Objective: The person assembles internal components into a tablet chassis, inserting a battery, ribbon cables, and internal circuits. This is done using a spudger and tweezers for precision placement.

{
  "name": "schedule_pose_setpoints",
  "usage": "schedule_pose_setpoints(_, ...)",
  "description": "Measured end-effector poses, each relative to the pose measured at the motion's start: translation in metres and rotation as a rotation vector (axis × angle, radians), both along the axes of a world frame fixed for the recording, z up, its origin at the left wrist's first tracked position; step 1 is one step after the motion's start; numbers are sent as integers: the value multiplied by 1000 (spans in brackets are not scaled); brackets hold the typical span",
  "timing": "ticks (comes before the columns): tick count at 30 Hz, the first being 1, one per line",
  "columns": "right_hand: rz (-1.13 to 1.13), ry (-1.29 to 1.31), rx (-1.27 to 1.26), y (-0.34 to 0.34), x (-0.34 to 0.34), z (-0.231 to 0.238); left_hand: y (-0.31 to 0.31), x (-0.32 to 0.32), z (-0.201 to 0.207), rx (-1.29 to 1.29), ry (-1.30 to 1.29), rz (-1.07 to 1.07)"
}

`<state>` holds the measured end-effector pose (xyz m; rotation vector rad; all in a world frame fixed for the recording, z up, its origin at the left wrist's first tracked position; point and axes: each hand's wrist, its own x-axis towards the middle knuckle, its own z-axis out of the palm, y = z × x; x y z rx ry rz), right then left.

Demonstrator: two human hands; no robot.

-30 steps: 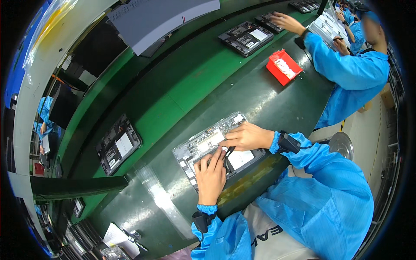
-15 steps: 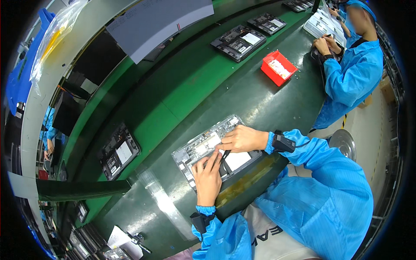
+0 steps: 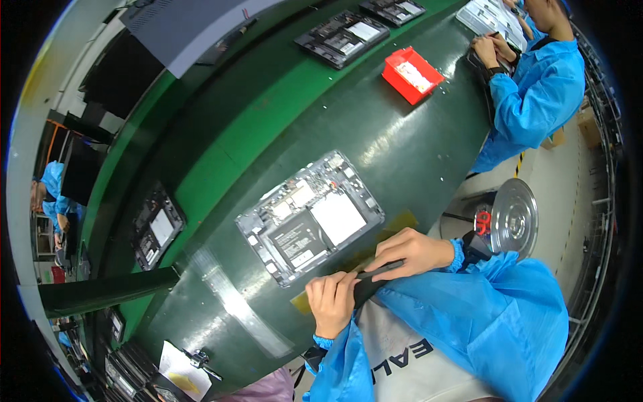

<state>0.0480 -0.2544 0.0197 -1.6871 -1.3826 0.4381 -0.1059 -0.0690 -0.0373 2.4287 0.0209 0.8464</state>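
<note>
An opened laptop base [image 3: 264, 231] lies on the dark green bench, its boards, black battery and a white rectangular panel exposed. Just off its near edge, at the bench's front, both my hands are close together. Between them is a thin dark strip-like piece [image 3: 383, 270]; its exact kind is unclear. My right hand [image 3: 413, 252] grips it with bent fingers. At its other end, my left hand [image 3: 331, 305] has its fingers curled against the dark piece. Part of the piece is hidden by my fingers.
A red bin [image 3: 429, 70] of small white pieces stands farther back. More opened laptop bases [image 3: 343, 37] sit on the green strip, another [image 3: 158, 228] at left. Clear tape [image 3: 234, 301] crosses the bench. At right a person in blue [image 3: 536, 87] works; a round metal stool [image 3: 517, 218] stands nearby.
Both hands have left the laptop base's interior and drawn back to the bench's front edge, with a dark strip-like piece between them. The view has shifted, uncovering the battery and boards.
</note>
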Motion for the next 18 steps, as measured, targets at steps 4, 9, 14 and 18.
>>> schedule_pose_setpoints(4, -151, 330, -9, -18, -22, -32, -17, 0, -13, -207, 67, -201)
schedule_pose_setpoints(9, -224, 324, -65, -32, -25, -35, -28, 4, -18, -235, 139, -229)
schedule_pose_setpoints(14, -590, 239, 48, -31, -18, -49, -30, 0, -20, -53, 176, -79)
schedule_pose_setpoints(18, -524, 112, -10, -23, -14, -59, -28, 2, -19, 152, 320, -107)
